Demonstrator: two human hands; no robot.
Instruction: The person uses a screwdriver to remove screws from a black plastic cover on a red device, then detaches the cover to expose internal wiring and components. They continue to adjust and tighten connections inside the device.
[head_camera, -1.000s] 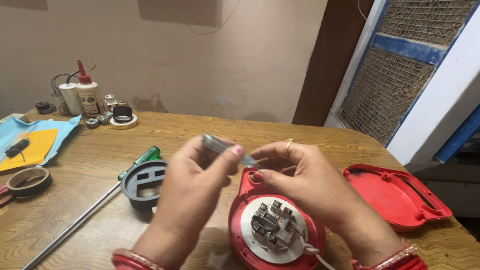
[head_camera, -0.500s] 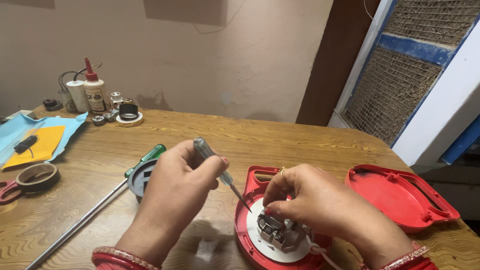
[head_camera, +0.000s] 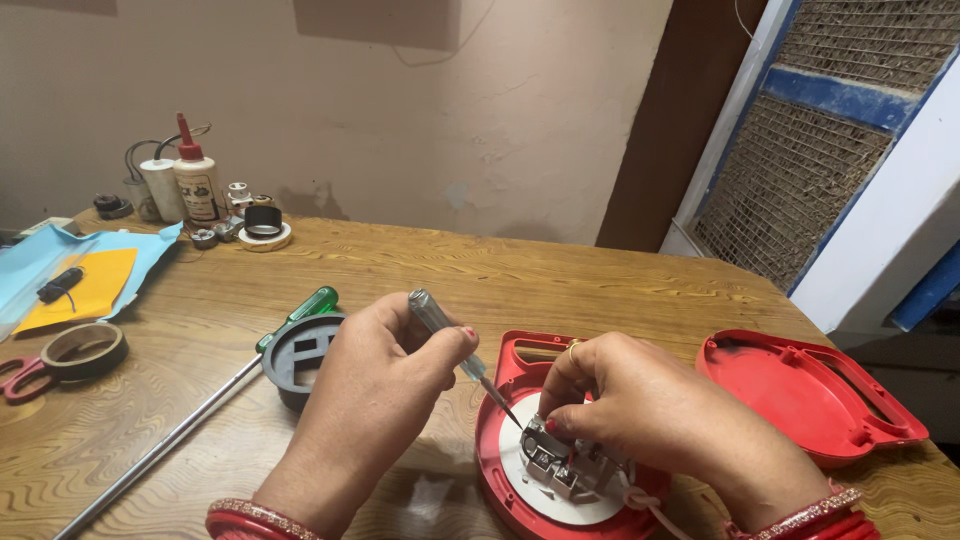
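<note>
Left hand (head_camera: 375, 375) grips a small clear-handled screwdriver (head_camera: 447, 335), fingers curled shut around the handle. Its long axis runs diagonal: handle end up and left, tip down and right, landing at the grey socket block (head_camera: 565, 465). The block sits on a white disc inside the open red round casing (head_camera: 520, 400), near edge of the wooden table (head_camera: 480, 270).

Right hand (head_camera: 640, 410) lies on the right side of the block, fingertips pinched down on its top; exactly what they pinch is hidden, maybe a wire or terminal. A thin pale cable leaves the block toward the near right.

So the block is down-right of the left hand's fingers and directly under the right hand's fingertips. Right hand is the nearer one, touching it. Screwdriver tip looks to meet the block just left of those fingertips; actual contact too small to tell.

Red lid (head_camera: 805, 395) lies apart, right. Black round part (head_camera: 300, 355) and long green-handled screwdriver (head_camera: 200, 410) lie left of the left hand, untouched.
</note>
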